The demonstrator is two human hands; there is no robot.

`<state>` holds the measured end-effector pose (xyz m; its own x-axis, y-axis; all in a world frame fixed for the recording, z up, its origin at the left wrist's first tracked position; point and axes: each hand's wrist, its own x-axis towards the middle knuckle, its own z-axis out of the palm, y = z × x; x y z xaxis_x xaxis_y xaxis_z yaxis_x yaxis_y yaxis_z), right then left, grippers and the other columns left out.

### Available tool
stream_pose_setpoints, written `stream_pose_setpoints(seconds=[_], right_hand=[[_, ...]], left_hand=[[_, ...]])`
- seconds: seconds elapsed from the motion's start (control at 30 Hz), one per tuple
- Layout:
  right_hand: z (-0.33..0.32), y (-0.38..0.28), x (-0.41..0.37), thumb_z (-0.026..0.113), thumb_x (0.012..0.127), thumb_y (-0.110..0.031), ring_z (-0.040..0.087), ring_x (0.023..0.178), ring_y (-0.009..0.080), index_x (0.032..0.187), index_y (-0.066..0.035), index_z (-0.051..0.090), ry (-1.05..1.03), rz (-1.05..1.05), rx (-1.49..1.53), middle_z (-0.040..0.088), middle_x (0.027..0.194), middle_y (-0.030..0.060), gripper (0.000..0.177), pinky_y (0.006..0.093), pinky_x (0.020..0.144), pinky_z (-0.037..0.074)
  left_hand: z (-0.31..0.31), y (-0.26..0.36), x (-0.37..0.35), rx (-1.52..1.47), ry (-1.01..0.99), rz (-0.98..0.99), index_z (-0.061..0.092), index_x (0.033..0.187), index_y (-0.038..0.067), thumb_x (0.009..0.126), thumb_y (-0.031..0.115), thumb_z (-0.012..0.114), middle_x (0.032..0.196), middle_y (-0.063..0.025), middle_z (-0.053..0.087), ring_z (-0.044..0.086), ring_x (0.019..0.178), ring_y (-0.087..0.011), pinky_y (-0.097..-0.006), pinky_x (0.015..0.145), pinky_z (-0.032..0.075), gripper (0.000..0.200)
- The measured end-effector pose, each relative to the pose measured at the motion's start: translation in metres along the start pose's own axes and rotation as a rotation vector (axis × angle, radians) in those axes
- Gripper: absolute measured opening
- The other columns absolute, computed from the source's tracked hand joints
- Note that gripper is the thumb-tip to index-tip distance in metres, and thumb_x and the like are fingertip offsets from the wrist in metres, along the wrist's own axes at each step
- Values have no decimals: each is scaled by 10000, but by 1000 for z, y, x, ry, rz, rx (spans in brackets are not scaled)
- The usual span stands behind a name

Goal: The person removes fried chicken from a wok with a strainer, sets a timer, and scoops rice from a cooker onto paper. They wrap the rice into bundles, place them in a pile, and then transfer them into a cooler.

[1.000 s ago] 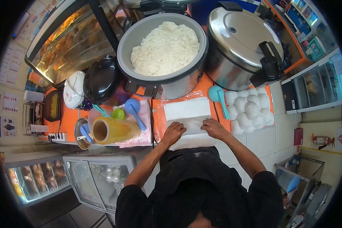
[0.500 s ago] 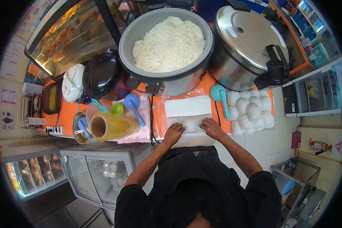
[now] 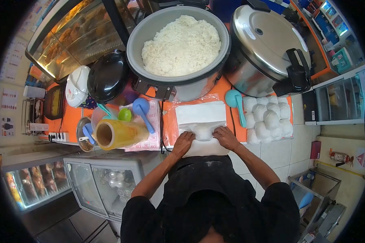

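Observation:
A sheet of white wrapping paper (image 3: pixel 187 126) is folded over a rounded lump (image 3: pixel 204 133) at the counter's front edge; what lies inside is covered. At the left of this lump, my left hand (image 3: pixel 184 142) pinches the paper with bent fingers. My right hand (image 3: pixel 226 137) grips its other side, fingertips curled on the fold. Behind them lies more flat white paper (image 3: pixel 200 112). Just right of my right hand, a teal rice paddle (image 3: pixel 237 106) rests on the orange counter, beside a pile of round white wrapped packets (image 3: pixel 271 119).
An open rice cooker full of rice (image 3: pixel 182 46) stands at the back, with a closed steel cooker (image 3: pixel 267 44) to its right. To the left are a roll of plastic film (image 3: pixel 121 134), a blue rice paddle (image 3: pixel 144 113) and a green cup (image 3: pixel 125 115). A glass-lidded freezer (image 3: pixel 105 184) stands below left.
My left hand has shifted slightly left, and the fingers of both hands have spread a little further apart. The lump under the paper now stands out rounder between them.

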<state>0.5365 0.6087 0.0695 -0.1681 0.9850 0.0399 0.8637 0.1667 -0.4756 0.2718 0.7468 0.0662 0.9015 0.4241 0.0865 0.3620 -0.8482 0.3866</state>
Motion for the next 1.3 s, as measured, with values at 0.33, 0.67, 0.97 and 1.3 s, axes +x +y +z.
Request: stream_pose_setpoints(seconds=[0.33,0.67,0.97,1.3], right_hand=[[-12,3,38,825,780,-139,628,1004,345,1039,-58,753,-133,611,418,686,968,132,281,456,851,500],[-33,-17,55,865,669,-179,558,1084,283,958,-106,792,142,537,-2,639,1122,25,307,449,956,411],[23,-36,17,602,873,-83,484,1303,323,1146,41,672,319,259,-180,590,1292,106,308,501,1057,374],[44,-49,24,638,799,-11,549,1234,350,1331,9,570,382,564,78,644,1211,176,537,495,1039,397]], left_hand=[[-28,-16,68,-171,-464,-589,719,974,69,654,324,899,989,-110,708,645,1054,-317,-439,890,514,447],[-10,-21,69,46,-109,-150,704,997,75,709,186,796,1036,-78,668,613,1048,-267,-438,943,452,322],[-7,6,23,63,96,19,642,1243,-27,912,310,690,1288,-140,639,556,1247,-294,-463,1166,347,476],[-4,17,34,-201,255,-119,668,1117,4,831,366,808,1164,-138,689,614,1100,-357,-472,1024,435,482]])
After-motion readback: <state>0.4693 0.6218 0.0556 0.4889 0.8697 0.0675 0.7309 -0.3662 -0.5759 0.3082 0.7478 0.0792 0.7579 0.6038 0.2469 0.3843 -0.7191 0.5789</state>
